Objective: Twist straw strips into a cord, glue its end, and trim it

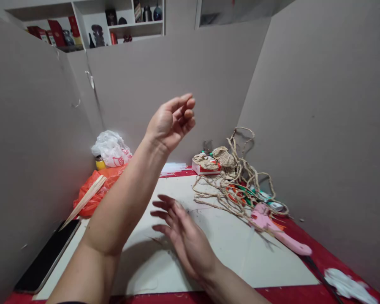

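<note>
Some room between hands (pixel 172 120) (pixel 193 245) and rope's (pixel 224 158) edge

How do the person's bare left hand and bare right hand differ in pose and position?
The bare left hand is raised, seen against the plain grey wall; the bare right hand is lower, seen over the flat white board. The left hand's fingers are curled in; the right hand's are extended and slightly spread. The left hand points up-right in the picture, the right hand up-left. Shared: neither visibly holds anything.

Left hand (pixel 174 120) and right hand (pixel 188 240) are bare; the left sleeve (pixel 71 302) is dark.
</note>
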`<state>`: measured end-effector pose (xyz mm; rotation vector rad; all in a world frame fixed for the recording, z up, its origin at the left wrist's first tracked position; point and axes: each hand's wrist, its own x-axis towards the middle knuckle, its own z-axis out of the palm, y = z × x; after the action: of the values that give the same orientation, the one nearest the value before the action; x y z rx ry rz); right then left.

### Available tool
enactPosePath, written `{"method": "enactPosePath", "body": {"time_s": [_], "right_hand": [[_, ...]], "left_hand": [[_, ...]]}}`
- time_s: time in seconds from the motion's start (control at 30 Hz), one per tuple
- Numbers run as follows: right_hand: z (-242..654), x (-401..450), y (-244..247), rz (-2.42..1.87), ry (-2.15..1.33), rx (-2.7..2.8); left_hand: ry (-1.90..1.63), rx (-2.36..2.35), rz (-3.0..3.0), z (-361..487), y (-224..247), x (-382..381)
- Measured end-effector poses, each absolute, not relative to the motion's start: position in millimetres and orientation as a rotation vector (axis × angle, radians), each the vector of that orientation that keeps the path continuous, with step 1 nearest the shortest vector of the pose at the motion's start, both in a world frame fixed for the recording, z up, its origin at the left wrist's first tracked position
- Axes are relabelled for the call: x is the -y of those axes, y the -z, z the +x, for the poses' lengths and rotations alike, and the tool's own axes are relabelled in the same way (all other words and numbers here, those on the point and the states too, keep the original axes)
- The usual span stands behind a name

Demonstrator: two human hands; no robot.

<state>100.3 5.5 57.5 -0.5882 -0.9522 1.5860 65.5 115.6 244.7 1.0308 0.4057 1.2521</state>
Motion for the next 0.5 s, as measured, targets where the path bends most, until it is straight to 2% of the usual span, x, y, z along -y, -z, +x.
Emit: {"method": "enactPosePath", "body": {"time_s": [0.13, 0.27, 0.37, 0.5], "right_hand": [[48.7, -13.1, -55.4, -0.603, -1.818, 0.746], [11.2, 2.7, -28.5, -0.707, -1.944, 0.759], [16.1, 9.8, -6.7, -0.877, -1.698, 1.401], [54.5, 4.5, 16.4, -0.967, -1.084, 2.061]], "left_hand": [[-1.302, -0.393, 1.062, 84.7, -267.8, -91.9], [-1.333, -0.345, 1.171, 91.7, -278.8, -79.9], [-1.396, -0.318, 1.33, 88.3, -282.6, -79.4], [-1.39, -0.408, 1.642, 79.7, -276.9, -82.1]]}}
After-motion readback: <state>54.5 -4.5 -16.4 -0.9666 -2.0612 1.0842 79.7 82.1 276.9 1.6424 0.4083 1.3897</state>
